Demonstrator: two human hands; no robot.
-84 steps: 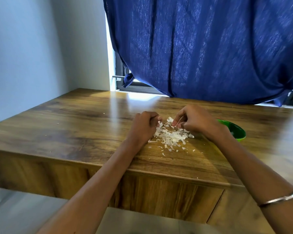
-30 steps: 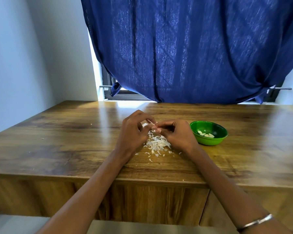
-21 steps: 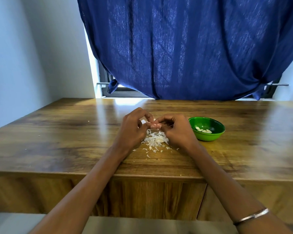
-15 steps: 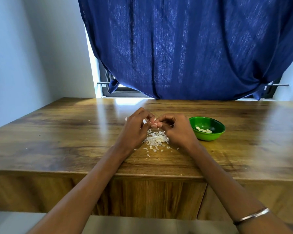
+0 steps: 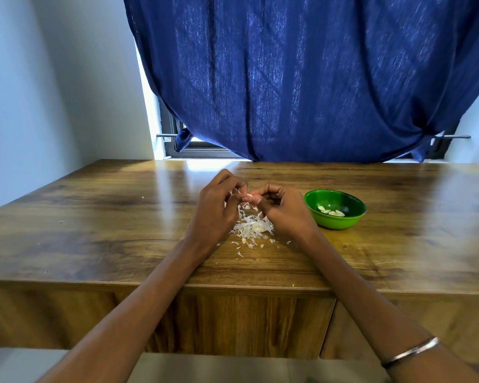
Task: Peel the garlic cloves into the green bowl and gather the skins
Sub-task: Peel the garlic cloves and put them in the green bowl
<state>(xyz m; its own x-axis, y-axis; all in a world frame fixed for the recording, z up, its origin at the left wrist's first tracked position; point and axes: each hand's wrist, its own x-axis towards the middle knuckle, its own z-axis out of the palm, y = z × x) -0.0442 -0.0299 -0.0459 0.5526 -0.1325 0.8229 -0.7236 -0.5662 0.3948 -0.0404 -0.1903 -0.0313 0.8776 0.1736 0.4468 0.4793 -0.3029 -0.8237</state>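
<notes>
Both hands meet above a pile of white garlic skins [image 5: 251,227] on the wooden table [image 5: 94,222]. My right hand [image 5: 281,210] pinches a small garlic clove [image 5: 249,195] at its fingertips. My left hand [image 5: 216,208] has its fingers curled and pinches a thin strip of skin beside the clove. The green bowl [image 5: 335,220] stands just right of my right hand and holds several peeled cloves [image 5: 331,211].
A blue curtain [image 5: 302,78] hangs over the window at the table's far edge. A wall runs along the left. Loose skin flakes [image 5: 241,254] lie in front of the pile. The table's front edge is close to my forearms.
The view has swung so the bowl now shows in full. My hands have risen slightly off the pile and come together on the clove, the left pulling skin away.
</notes>
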